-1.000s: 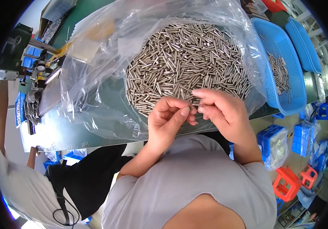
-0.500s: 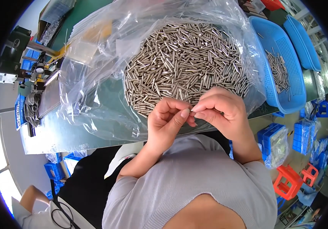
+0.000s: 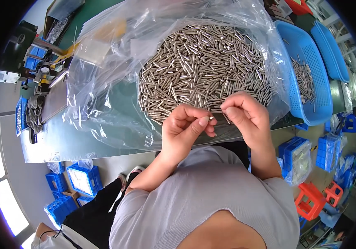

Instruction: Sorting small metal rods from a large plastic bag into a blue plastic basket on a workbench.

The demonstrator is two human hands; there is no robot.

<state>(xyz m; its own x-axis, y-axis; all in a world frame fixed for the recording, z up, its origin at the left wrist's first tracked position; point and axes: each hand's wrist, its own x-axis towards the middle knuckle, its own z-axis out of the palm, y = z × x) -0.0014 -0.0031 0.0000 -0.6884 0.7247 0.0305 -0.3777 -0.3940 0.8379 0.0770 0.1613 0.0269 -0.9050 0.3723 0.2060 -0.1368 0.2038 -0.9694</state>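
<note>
A wide heap of small slender metal pins (image 3: 198, 66) lies on a clear plastic sheet in front of me. At its near edge, my left hand (image 3: 184, 128) is closed, thumb and forefinger pinching a small metal pin whose shiny end (image 3: 211, 118) shows past the thumb. My right hand (image 3: 249, 118) is a short way to the right, its thumb and forefinger pressed together. A slim metal pin (image 3: 227, 118) points down from those fingertips. The two hands are apart, both just above the near side of the heap.
A blue perforated basket (image 3: 283, 37) with some pins stands right of the heap, with another blue basket (image 3: 331, 54) beyond. Bench equipment (image 3: 43, 68) is at the left. Blue crates (image 3: 82, 178) and a red stool (image 3: 310, 201) stand on the floor. Another person (image 3: 61, 238) is at lower left.
My hands were touching at the fingertips; now the right one has drawn away to the right. The pin's shiny end now shows in my left hand. The person at lower left has shifted lower.
</note>
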